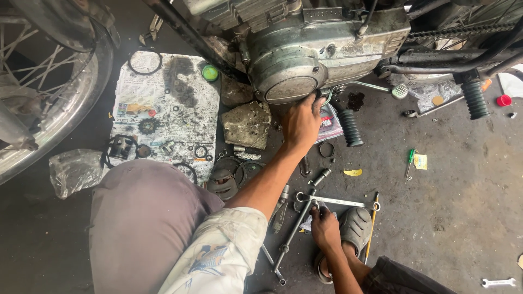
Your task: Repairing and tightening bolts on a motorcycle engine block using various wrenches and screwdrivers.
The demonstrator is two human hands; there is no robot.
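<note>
My left hand reaches up to the lower rim of the round metal engine cover of a motorcycle. Its fingertips curl onto that rim, beside the foot lever. My right hand is down on the floor by my sandalled foot. Its fingers lie among loose tools: a flat spanner and a long socket bar. Whether it grips one of them is hidden by the fingers.
A dirty newspaper on the left carries a sprocket, rings and small parts. The front wheel is at far left. Black footpegs hang under the engine. Screwdrivers, a red cap and another spanner lie on the concrete to the right.
</note>
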